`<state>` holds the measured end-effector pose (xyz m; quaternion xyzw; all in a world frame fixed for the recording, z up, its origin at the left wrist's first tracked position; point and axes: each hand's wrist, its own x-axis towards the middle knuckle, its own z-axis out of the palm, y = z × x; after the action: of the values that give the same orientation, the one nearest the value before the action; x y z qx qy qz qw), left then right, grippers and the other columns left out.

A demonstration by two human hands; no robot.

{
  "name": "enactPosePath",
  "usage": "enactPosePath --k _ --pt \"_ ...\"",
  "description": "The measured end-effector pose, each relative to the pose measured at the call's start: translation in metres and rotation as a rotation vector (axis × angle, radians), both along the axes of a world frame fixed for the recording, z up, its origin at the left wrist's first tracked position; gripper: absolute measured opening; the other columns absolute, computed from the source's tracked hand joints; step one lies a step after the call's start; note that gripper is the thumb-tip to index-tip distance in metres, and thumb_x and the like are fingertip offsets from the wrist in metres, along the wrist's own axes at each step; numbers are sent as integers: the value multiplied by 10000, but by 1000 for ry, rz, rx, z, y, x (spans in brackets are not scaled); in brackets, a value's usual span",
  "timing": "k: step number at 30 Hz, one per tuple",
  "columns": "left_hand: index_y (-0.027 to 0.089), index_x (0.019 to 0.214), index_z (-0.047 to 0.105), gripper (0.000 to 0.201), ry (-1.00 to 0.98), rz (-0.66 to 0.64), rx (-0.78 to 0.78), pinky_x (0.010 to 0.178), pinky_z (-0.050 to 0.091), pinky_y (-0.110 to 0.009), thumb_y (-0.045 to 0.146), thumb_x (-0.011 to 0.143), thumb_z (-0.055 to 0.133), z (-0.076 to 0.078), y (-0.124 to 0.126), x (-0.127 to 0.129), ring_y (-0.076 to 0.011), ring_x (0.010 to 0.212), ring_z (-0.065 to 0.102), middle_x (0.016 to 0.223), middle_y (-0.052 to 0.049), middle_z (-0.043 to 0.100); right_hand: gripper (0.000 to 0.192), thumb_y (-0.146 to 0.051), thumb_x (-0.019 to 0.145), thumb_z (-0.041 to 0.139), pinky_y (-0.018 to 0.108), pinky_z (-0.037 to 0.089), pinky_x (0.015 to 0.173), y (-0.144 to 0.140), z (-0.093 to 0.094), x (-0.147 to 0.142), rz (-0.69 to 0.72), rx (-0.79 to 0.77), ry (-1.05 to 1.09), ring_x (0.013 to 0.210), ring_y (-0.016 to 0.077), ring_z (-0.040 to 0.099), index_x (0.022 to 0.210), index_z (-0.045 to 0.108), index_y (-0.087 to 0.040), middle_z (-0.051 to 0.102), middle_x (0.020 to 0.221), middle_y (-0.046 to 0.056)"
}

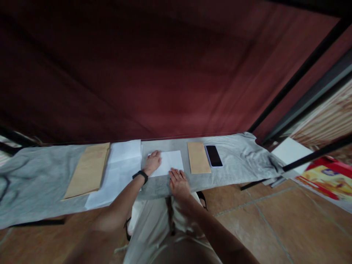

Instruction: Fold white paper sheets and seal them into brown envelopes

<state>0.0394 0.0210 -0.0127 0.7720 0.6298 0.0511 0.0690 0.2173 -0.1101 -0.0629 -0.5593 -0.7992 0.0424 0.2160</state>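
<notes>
A white sheet of paper (167, 161), apparently folded, lies on the grey cloth in front of me. My left hand (154, 161), with a dark band at its wrist, rests on the paper's left end with the fingers laid down on it. At the lower right edge, my right hand (179, 183) presses on the same paper, fingers stretched out flat. Neither hand grips anything. To the right lies a small brown envelope (198, 157), and beside it a phone (213, 156) with a dark screen.
Left of my hands, large white sheets (121, 172) lie partly under a stack of big brown envelopes (88, 168). Grey cloth (236, 157) covers the narrow surface. A dark red curtain (154, 73) hangs behind, and a red and yellow box (327, 176) is at the right.
</notes>
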Motion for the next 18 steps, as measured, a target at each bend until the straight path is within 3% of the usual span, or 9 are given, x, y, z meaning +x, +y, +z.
enactPosePath --k 7,14,18 --pt "178 1223 635 430 -10 -100 -99 1072 371 -474 355 831 643 16 39 -8 -325 1272 522 1344 -152 591 497 -266 988 468 430 262 1218 -1 -6 0 31 42 18 1405 245 465 1467 502 -137 508 1526 114" --pt "184 793 648 151 -153 -177 -213 852 449 -300 295 708 707 26 65 -16 -220 955 608 972 -52 655 499 -256 961 510 435 274 1216 0 -9 -1 25 57 42 1402 240 466 1447 517 -141 518 1517 123" --pt "195 715 612 105 -273 -179 -247 734 429 -280 284 716 668 38 69 -24 -198 805 599 779 -11 635 518 -221 943 506 429 281 1218 -1 -9 -1 22 90 105 1398 233 469 1453 508 -132 545 1493 124"
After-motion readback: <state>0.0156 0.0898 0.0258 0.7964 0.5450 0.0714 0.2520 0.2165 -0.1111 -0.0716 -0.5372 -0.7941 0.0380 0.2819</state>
